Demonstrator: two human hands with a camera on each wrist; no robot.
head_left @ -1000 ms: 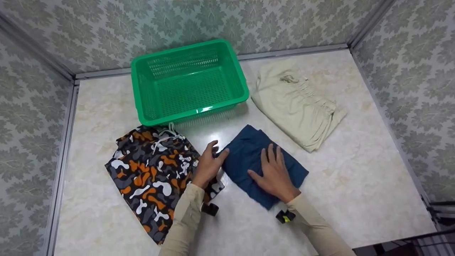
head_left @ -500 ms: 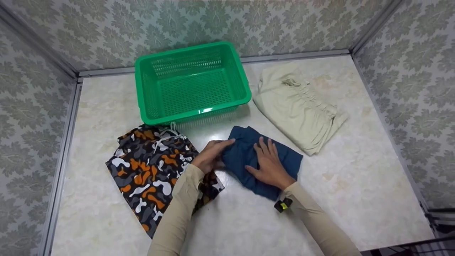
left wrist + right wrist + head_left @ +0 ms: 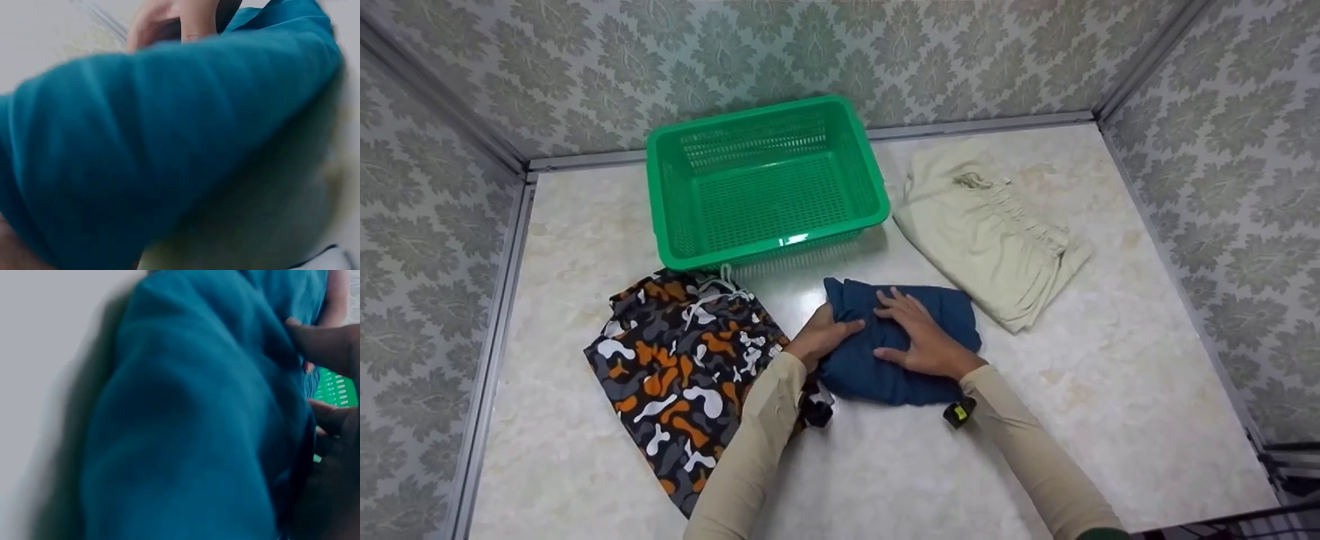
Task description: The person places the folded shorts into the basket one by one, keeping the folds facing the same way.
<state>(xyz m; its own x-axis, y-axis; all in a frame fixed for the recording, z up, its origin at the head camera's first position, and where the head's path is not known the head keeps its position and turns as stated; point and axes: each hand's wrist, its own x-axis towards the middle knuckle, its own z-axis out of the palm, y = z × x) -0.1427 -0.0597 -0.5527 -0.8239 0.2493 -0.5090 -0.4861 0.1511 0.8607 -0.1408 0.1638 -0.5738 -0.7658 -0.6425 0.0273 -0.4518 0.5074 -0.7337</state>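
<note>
A folded dark blue garment [image 3: 861,367] lies on the table in front of the basket. At its left end, my left hand [image 3: 820,334] grips the edge, thumb on top and the other fingers tucked out of sight. My right hand [image 3: 916,337] rests on its upper face with fingers spread. Close up in the left wrist view, the blue cloth [image 3: 163,135] bulges and looks thick with layers. Fingertips of the right hand touch the cloth [image 3: 185,405] in the right wrist view.
A green plastic basket [image 3: 769,247] stands at the back by the patterned wall. Black shorts with orange, grey and white blotches [image 3: 660,375] lie left, partly under the left forearm. Folded cream pants [image 3: 982,232] lie at the back right, close to the blue garment.
The blue garment has turned counterclockwise, so its long side lies more level, and looks more bunched. My left hand has taken hold of its left end; my right hand has stayed on top.
</note>
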